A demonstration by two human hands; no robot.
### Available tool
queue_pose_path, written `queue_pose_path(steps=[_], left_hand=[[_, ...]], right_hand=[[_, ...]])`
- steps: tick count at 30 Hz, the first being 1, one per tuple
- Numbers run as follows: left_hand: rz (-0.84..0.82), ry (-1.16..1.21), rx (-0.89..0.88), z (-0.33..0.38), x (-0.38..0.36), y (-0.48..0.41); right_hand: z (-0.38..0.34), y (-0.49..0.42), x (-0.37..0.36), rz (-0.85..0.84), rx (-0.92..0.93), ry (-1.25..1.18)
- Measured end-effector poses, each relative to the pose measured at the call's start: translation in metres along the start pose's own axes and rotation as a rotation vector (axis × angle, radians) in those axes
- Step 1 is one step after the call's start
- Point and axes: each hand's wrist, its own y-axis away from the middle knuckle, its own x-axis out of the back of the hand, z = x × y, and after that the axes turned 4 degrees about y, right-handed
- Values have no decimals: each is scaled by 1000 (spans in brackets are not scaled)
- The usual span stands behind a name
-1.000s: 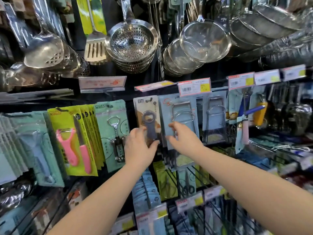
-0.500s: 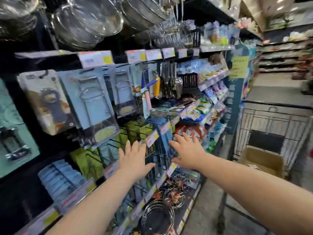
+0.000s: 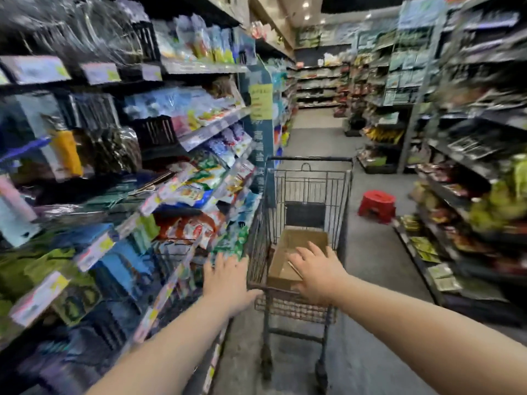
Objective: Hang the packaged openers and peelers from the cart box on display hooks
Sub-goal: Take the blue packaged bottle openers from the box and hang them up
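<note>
A wire shopping cart [image 3: 306, 178] stands in the aisle ahead of me. Inside it lies an open cardboard box [image 3: 296, 246]; I can see its brown bottom and no packages in the part that shows. My right hand [image 3: 316, 272] hovers over the near end of the box with fingers spread and nothing in it. My left hand [image 3: 228, 277] is open and empty beside the cart's near left corner, in front of the shelf. The display hooks with openers and peelers are out of view to the left.
Blurred shelves of packaged goods [image 3: 182, 178] run along the left, close to the cart. A red plastic stool [image 3: 377, 206] stands on the floor beyond the cart, right. More shelving [image 3: 470, 195] lines the right side. The grey aisle floor stretches ahead.
My view has swung right, from the hooks with openers to the aisle and cart. Both hands left the hanging packages and moved down over the cart, empty.
</note>
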Motion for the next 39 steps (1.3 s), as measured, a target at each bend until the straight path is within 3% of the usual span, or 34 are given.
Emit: queue_pose_path(steps=[5, 11, 19, 29, 39], left_hand=[[-62, 13, -55, 79, -18, -81], [-109, 58, -77, 124, -39, -155], [-231, 71, -49, 122, -84, -258], [-424, 95, -47, 105, -138, -432], [-654, 141, 69, 109, -232, -520]], right_hand=[[100, -30, -30, -62, -85, -8], [172, -68, -58, -107, -116, -35], [211, -148, -102, -223, -127, -71], [260, -312, -166, -374, -207, -128], [277, -424, -278, -618, -45, -168]])
